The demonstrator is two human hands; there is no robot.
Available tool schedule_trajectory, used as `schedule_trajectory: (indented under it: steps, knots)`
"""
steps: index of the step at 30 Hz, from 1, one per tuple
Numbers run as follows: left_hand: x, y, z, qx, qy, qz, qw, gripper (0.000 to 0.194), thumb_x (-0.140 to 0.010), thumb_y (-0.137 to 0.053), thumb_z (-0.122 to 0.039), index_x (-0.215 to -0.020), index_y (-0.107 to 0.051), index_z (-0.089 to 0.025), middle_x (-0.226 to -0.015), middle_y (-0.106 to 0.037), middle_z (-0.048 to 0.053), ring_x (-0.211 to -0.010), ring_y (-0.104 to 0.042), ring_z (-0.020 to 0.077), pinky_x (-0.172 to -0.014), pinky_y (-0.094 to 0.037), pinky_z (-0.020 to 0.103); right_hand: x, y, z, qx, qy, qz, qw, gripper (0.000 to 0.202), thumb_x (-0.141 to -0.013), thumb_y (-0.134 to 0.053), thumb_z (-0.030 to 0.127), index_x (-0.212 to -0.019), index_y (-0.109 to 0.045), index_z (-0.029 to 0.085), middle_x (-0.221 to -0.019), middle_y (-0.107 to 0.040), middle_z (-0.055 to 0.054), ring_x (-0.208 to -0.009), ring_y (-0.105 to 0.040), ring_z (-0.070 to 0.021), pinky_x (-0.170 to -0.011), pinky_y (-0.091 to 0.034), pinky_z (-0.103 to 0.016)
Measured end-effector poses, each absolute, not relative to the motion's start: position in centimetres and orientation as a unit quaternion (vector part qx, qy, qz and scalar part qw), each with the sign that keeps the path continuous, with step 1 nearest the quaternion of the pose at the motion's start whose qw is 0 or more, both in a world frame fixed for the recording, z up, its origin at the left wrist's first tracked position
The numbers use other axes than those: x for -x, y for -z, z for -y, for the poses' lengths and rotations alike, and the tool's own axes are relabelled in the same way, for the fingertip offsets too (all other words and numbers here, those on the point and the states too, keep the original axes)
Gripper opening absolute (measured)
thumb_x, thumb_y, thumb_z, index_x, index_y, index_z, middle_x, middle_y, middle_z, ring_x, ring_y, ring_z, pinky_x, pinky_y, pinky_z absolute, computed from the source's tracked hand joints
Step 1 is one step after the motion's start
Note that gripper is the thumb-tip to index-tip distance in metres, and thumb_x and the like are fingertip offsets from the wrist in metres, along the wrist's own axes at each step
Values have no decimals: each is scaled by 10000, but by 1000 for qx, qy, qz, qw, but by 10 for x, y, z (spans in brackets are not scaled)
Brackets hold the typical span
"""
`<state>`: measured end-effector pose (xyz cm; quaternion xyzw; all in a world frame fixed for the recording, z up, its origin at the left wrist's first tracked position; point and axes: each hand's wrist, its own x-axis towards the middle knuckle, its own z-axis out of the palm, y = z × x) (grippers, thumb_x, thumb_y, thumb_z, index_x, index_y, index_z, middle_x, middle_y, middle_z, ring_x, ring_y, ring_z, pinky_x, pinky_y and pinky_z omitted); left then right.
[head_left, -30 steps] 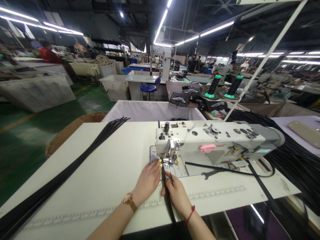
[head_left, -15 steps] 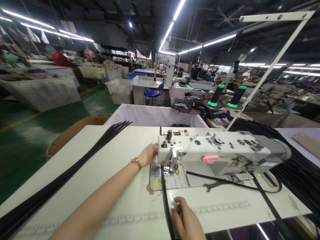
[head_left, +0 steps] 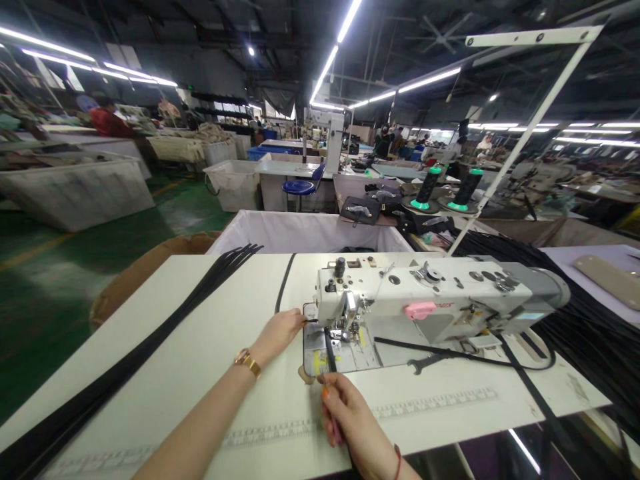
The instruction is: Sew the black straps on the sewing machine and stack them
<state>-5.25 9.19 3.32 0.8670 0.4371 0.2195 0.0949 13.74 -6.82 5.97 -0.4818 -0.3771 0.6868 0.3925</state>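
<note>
The left arm reaches forward, palm down, to the sewing machine's (head_left: 385, 287) left end; that left hand (head_left: 283, 335) pinches a black strap (head_left: 330, 353) just beside it. The strap shows behind the machine's left end and again under its needle. In front of the machine, the right hand (head_left: 350, 410) is curled closed around a small tool, mostly hidden; whether it grips the strap too cannot be told. Red letters on the machine, partly behind a pink block (head_left: 420, 310), seem to end "OUS". Its screen (head_left: 531, 316) is unreadable.
</note>
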Motion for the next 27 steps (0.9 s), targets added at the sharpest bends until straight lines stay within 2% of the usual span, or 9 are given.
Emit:
schedule_trajectory:
  steps: [4,9,14,18,27]
  knots:
    - [55,-15,-66,-858,-218,-455,101,288,-993,-372,-283,-986,-649,-207,-842,-647,43,-815,-643,186,-757,-496,300,-109,-57,37,429,-769,205,428,406,-777,-660,480,-1024,-472,217,-680,-515,70,-402,-349,-26,-354,-203,-155]
    - [56,-5,-62,-842,-227,-477,109,277,-993,-371,-288,-992,-638,-218,-863,-657,43,-827,-640,206,-760,-471,332,-105,-53,10,378,-798,98,459,330,-753,-725,374,-870,-496,167,-616,-516,62,-420,-380,-10,-385,-211,-120]
    - [58,-7,-67,-839,-217,-481,131,268,-993,-374,-288,-951,-627,-212,-860,-659,35,-819,-625,215,-759,-445,348,-116,-51,-9,339,-836,71,425,232,-848,-622,324,-862,-534,109,-615,-494,43,-397,-348,8,-377,-162,-103]
    - [57,-10,-67,-838,-215,-481,144,268,-996,-372,-292,-941,-622,-213,-857,-653,32,-815,-615,210,-753,-434,343,-121,-47,-21,319,-856,60,402,233,-935,-483,304,-867,-547,90,-598,-479,39,-379,-349,3,-366,-145,-104]
    - [59,-6,-69,-851,-223,-458,127,280,-1005,-358,-301,-981,-618,-201,-852,-635,38,-799,-602,197,-743,-431,335,-125,-42,-31,305,-862,62,399,211,-926,-506,294,-879,-551,93,-575,-490,46,-365,-327,4,-359,-130,-111]
